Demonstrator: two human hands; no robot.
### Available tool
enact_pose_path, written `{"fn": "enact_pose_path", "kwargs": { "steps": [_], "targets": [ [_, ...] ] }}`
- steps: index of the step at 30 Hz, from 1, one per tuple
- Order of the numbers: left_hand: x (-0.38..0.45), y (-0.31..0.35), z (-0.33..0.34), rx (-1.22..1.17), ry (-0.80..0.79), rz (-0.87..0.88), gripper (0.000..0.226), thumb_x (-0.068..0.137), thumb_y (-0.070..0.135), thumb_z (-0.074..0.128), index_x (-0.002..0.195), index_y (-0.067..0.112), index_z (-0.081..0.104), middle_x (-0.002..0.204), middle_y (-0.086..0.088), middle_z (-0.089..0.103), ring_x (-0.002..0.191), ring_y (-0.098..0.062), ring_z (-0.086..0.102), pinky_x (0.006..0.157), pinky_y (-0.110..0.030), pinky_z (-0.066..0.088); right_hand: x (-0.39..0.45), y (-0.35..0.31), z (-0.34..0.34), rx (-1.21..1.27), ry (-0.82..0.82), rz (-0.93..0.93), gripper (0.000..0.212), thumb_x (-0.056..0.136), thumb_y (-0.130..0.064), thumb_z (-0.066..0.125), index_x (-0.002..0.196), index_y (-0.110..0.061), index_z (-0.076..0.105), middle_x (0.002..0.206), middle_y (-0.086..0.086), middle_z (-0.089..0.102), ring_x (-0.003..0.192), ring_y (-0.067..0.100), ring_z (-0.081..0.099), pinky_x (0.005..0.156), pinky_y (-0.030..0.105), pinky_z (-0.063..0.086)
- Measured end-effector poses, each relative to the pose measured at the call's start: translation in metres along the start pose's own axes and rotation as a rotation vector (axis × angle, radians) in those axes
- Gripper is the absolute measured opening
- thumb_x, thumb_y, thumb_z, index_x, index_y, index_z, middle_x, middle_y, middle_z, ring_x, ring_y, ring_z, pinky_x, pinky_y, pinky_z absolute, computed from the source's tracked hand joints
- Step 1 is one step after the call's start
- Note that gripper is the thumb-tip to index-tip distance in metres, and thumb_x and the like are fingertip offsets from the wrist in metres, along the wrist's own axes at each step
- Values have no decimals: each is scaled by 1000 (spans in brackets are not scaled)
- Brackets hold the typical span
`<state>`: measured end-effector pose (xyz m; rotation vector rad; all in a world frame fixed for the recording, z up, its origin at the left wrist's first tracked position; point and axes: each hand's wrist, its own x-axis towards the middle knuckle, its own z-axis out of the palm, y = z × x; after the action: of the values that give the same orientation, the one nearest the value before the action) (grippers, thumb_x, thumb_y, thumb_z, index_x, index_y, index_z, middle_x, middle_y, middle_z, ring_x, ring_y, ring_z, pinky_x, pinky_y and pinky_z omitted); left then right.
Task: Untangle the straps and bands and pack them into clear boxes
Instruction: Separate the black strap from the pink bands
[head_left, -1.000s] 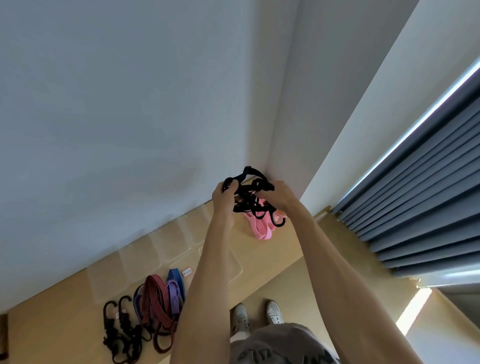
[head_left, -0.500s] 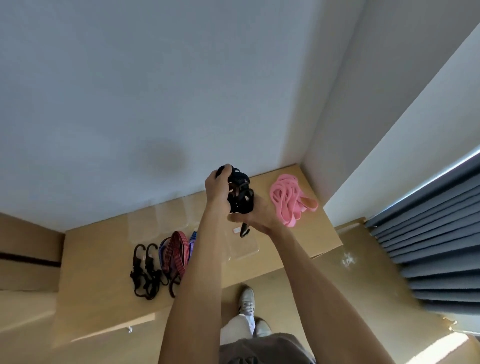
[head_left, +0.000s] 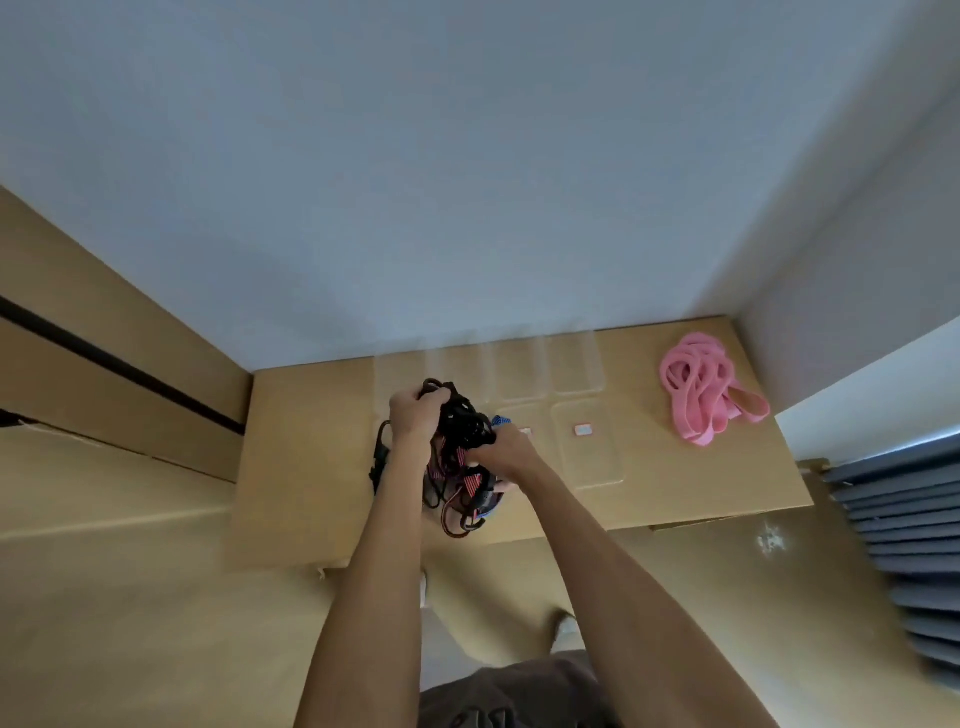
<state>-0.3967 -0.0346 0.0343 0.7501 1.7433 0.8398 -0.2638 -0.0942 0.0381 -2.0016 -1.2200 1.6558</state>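
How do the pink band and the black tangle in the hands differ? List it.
The pink band lies loose on the table, untouched; the black tangle is held up, the left hand and right hand each with a grip on it. The pink band is flat and wide; the black tangle is thin cord. Both are bunched in loops.

Both forearms are bare to the bottom edge of the view, with no sleeves, watch or rings showing on the left hand (head_left: 413, 423) or the right hand (head_left: 503, 451). Low in the picture sits a dark grey-brown garment (head_left: 511, 693) with a faint pale print, too blurred to read.
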Motion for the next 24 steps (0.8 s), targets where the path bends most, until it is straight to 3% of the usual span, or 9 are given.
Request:
{"fn": "enact_pose_path", "kwargs": {
  "steps": [3, 5, 8, 13, 17, 22, 24],
  "targets": [
    [40, -17, -36, 64, 27, -21, 2, 82, 10, 74, 83, 10, 72, 87, -11, 72, 87, -29, 68, 77, -36, 57, 20, -12, 60, 61, 37, 74, 15, 78, -19, 74, 83, -12, 61, 79, 4, 62, 78, 21, 62, 64, 29, 51],
    [63, -31, -54, 118, -11, -60, 19, 82, 12, 74, 100, 6, 75, 98, -15, 73, 94, -32, 69, 84, -41, 59, 33, -18, 99, 109, 133, 142, 20, 78, -21, 71, 92, -8, 65, 82, 6, 65, 82, 25, 65, 64, 30, 50],
    [90, -54, -76, 196, -99, -109, 26, 86, 17, 72, 111, 8, 74, 103, -12, 73, 95, -28, 68, 77, -33, 54, 50, -27, 148, 100, 254, 294, 33, 80, -23, 67, 108, -9, 58, 101, 11, 67, 94, 30, 66, 71, 33, 54],
    [128, -89, -92, 403, -218, -74, 5, 92, 21, 67, 94, 16, 70, 91, -2, 69, 89, -22, 63, 73, -27, 44, 80, -29, 199, 41, 401, 452, 39, 82, -24, 66, 116, -8, 57, 111, 14, 64, 103, 35, 63, 83, 39, 54],
    [140, -101, -98, 584, -217, 59, 23, 95, 25, 64, 105, 7, 75, 97, -7, 74, 90, -25, 68, 76, -32, 52, 94, -25, 218, -55, 459, 506, 47, 82, -30, 69, 120, -8, 52, 118, 14, 62, 111, 35, 60, 89, 40, 51],
    [134, -107, -106, 684, -140, 188, 30, 100, 31, 56, 97, 4, 66, 100, -12, 68, 99, -30, 61, 87, -46, 51, 87, -26, 236, -140, 601, 474, 79, 79, -41, 73, 142, -10, 37, 136, 11, 51, 127, 33, 48, 94, 45, 48],
    [134, -105, -110, 651, -133, 194, 28, 100, 28, 51, 89, 5, 63, 98, -13, 66, 97, -33, 61, 82, -45, 51, 80, -23, 240, -152, 644, 421, 79, 82, -39, 71, 146, -12, 34, 139, 10, 50, 129, 31, 47, 100, 44, 46]
  ]
}}
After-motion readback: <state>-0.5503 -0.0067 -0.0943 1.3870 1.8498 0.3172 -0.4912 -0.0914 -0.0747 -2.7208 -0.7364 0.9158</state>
